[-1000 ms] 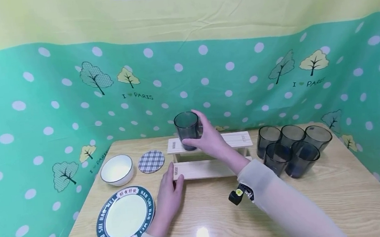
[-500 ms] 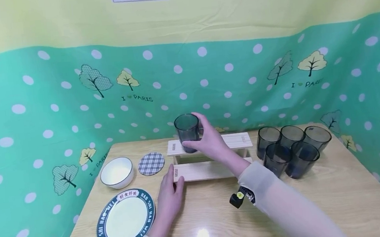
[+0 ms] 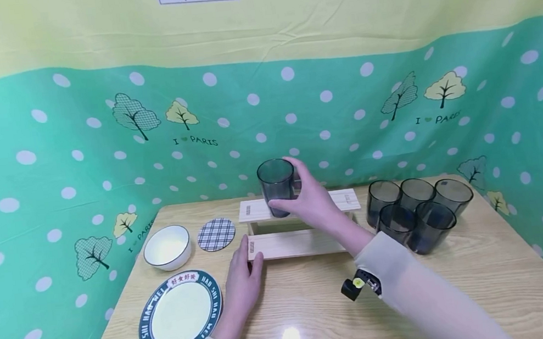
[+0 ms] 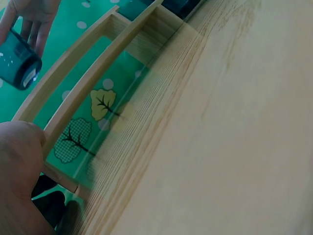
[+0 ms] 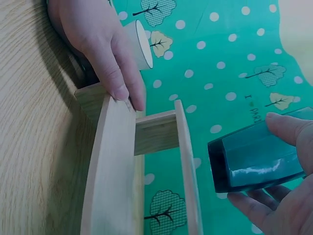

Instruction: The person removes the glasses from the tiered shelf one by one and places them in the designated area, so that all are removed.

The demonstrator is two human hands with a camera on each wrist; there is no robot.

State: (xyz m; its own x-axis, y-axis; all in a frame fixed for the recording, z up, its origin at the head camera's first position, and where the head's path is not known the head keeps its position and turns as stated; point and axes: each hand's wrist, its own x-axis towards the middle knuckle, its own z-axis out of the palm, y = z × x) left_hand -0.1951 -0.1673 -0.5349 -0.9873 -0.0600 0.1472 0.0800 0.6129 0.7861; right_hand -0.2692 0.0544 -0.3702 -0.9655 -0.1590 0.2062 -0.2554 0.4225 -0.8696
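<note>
My right hand (image 3: 310,198) grips a dark tinted glass cup (image 3: 276,179), fingers round its far side and thumb on the near side. The cup is upright over the back board of a two-step wooden rack (image 3: 296,243); in the right wrist view the base of the cup (image 5: 259,159) is apart from the board. At the rack's left end, my left hand (image 3: 242,283) holds the corner of the front board, thumb at the front edge and index finger along the end. In the left wrist view this hand (image 4: 19,166) covers the rack's near end.
Several matching dark cups (image 3: 420,212) stand grouped right of the rack. On the left are a white bowl (image 3: 167,248), a round checked coaster (image 3: 216,234) and a blue-rimmed plate (image 3: 180,315). A green dotted curtain (image 3: 227,124) hangs behind the wooden table (image 3: 337,323).
My right hand has moved slightly to the right with the cup, still over the back board. The left hand has stayed at the rack's left end.
</note>
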